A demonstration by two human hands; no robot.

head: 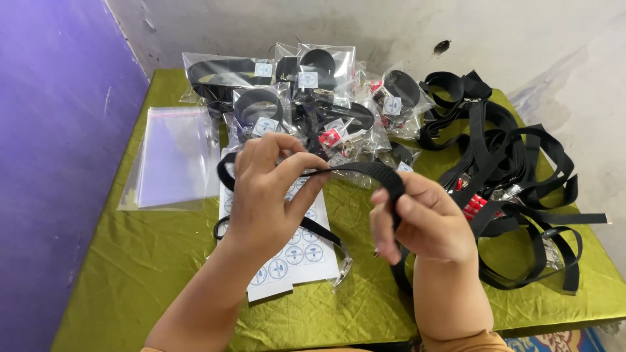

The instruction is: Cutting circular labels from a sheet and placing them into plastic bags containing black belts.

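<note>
A black woven strap (365, 171) stretches between both hands above a green cloth-covered table (143, 254). My left hand (270, 189) pinches one part of the strap with thumb and fingers. My right hand (420, 218) grips the strap where it bends down over the fingers. The strap's loose end loops below my left hand and runs across a white sheet of round stickers (297, 257).
A heap of clear bags holding coiled black straps (306, 98) lies at the back. A tangle of loose black straps (508, 169) with red parts sits at the right. A stack of empty clear plastic bags (173, 156) lies at the left, near a purple wall.
</note>
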